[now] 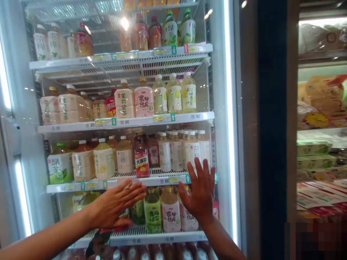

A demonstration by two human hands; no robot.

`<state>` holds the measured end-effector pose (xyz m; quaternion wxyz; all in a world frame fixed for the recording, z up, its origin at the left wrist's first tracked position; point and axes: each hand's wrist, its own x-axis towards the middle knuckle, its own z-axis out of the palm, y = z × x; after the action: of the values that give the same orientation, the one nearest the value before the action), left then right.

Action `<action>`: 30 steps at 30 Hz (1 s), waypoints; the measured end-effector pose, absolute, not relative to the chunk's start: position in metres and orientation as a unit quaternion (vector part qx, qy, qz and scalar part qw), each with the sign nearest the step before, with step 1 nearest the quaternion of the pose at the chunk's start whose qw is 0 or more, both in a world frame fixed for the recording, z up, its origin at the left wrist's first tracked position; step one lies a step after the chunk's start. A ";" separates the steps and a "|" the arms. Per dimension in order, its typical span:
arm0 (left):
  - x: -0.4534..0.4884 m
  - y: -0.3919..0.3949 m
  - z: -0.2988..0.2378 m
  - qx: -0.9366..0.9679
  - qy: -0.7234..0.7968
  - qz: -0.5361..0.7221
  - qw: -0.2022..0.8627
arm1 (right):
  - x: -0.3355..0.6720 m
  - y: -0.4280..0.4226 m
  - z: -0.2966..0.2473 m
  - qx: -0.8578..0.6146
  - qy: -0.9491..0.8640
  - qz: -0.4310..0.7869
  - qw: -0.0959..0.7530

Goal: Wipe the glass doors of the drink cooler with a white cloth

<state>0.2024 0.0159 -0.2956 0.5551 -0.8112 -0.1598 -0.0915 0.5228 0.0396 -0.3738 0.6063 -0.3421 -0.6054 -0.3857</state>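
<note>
My left hand [119, 204] reaches in from the lower left, fingers stretched out and pointing right, with a ring on one finger. It holds nothing and covers part of the lower bottle shelf. On the right, my right hand [199, 195] is raised with its fingers spread, also holding nothing. Both are in front of a lit drinks fridge; light reflections suggest glass, but whether either hand touches it I cannot tell. Between the hands show a green tea bottle [153, 213] and a pink-labelled bottle [170, 213]. Above them stands a red-labelled iced tea bottle [142, 159].
Several shelves of bottled drinks fill the fridge, one with a white price rail [127, 122]. A bright vertical light strip [230, 108] runs along its right side. Beyond a dark pillar [272, 126], another display holds packaged goods [320, 196].
</note>
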 end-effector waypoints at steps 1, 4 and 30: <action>0.196 0.016 -0.293 -0.813 -0.149 -0.073 0.558 | 0.523 0.039 -0.374 -0.340 -0.607 -0.386 0.605; 0.189 0.018 -0.275 -0.774 -0.257 -0.169 0.554 | 0.523 0.040 -0.373 -0.337 -0.613 -0.390 0.599; 0.106 0.016 -0.370 -0.707 -0.399 -0.368 0.454 | 0.383 0.026 -0.442 -0.420 -0.631 -0.373 0.535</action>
<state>0.1058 0.0163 -0.3705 0.4539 -0.7067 -0.3993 -0.3676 0.3826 0.0256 -0.4417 0.5354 -0.4196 -0.6308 -0.3733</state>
